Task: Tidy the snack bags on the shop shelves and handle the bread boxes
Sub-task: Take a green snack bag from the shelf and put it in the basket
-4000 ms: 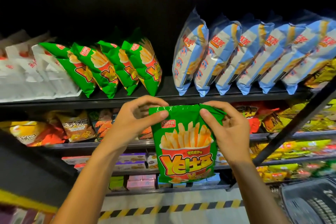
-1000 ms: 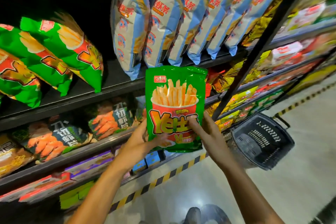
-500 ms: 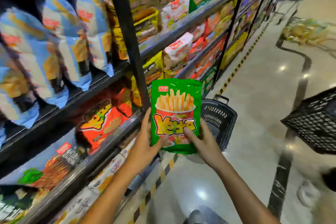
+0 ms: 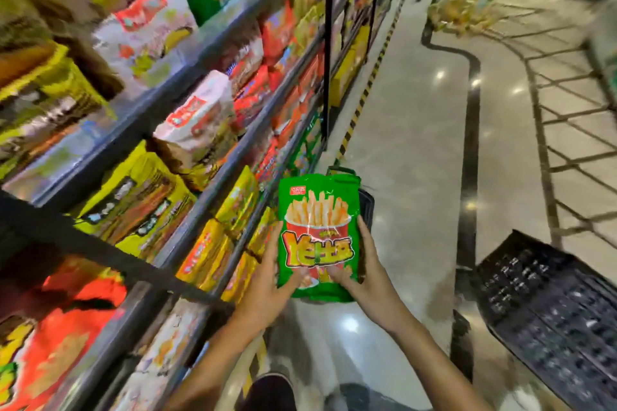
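Note:
A green snack bag [image 4: 319, 227] printed with fries in a red cup is held upright in front of me, over the aisle floor. My left hand [image 4: 267, 280] grips its lower left edge, thumb on the front. My right hand [image 4: 364, 274] grips its lower right edge, thumb also on the front. The shop shelves [image 4: 213, 117] run along my left, packed with yellow, red and white snack bags. No bread boxes are visible.
A black shopping basket [image 4: 365, 207] stands on the floor just behind the bag, mostly hidden by it. Another black basket [image 4: 547, 304] sits at the lower right. A wire trolley [image 4: 567, 83] is at the right. Black-and-yellow tape [image 4: 364, 90] lines the shelf base.
My view has swung right, away from the green and blue bags, to look down the aisle. Both hands shifted from the bag's top to its bottom and carried it along.

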A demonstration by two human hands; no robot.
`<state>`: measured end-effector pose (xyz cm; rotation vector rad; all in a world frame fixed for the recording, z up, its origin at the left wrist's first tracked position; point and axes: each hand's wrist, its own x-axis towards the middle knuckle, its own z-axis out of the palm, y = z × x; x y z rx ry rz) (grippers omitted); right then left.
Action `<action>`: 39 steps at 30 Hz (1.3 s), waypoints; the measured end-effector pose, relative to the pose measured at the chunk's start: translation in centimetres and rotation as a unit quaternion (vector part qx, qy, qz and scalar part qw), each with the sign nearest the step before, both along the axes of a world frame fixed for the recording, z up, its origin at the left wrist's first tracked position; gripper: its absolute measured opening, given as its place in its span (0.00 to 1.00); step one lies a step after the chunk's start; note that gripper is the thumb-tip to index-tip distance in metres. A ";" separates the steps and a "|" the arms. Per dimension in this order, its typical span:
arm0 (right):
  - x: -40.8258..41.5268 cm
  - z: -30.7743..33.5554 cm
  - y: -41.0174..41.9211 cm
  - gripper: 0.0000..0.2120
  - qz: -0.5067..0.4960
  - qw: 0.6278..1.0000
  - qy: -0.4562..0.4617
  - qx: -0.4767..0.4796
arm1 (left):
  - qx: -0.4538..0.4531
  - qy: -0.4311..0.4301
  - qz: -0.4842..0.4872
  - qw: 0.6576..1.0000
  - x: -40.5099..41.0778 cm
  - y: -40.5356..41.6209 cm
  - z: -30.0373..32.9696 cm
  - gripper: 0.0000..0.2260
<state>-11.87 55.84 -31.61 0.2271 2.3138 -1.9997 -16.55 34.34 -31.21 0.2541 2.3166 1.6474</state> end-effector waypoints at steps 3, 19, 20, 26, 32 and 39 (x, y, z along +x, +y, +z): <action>-3.1 -2.1 1.3 0.44 -0.026 0.999 -0.026 0.008 | -0.002 -0.033 -0.046 0.998 -4.4 1.5 -2.6 0.40; -16.7 -17.7 8.3 0.42 -0.213 0.958 -0.190 -0.016 | -0.148 -0.119 -0.156 0.969 -25.3 7.6 -18.6 0.27; -17.4 -20.0 8.8 0.41 -0.213 0.956 -0.201 -0.017 | -0.200 -0.093 -0.157 0.963 -26.1 7.4 -20.8 0.31; -20.4 -35.8 10.1 0.40 -0.195 0.941 -0.274 -0.032 | -0.365 0.013 -0.134 0.921 -29.6 7.1 -36.2 0.28; -22.1 -48.7 9.3 0.45 -0.143 0.934 -0.323 -0.043 | -0.469 0.001 -0.151 0.870 -35.1 5.5 -48.4 0.44; -26.2 -60.6 8.1 0.47 -0.092 0.937 -0.335 -0.016 | -0.482 0.063 -0.144 0.862 -39.0 4.7 -56.4 0.45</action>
